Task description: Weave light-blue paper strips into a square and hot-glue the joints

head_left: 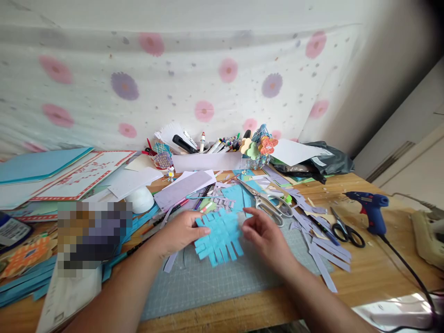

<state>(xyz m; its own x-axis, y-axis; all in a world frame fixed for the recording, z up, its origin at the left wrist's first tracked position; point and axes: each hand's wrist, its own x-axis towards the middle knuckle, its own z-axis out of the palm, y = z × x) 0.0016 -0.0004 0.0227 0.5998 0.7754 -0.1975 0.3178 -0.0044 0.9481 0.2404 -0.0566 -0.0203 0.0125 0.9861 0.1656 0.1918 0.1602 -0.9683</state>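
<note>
My left hand (183, 231) grips a light-blue woven paper piece (219, 236) by its left side, thumb on top. Loose strip ends stick out around the weave like a fringe. At its right edge is my right hand (262, 231), fingers bent and slightly apart, with nothing visible held in them. Whether its fingertips touch the paper is unclear. The piece is held over a grey cutting mat (194, 289). Just beyond lie large silver-handled scissors (268, 203), blue paper and a pinkish marker (182, 203).
Lilac paper strips (329, 254) and black-handled scissors (348, 231) lie to the right, near a blue glue gun (373, 210) with its cord. Blue strips (27, 280) and a white foam ball (139, 200) are left. A pen box (208, 162) stands behind.
</note>
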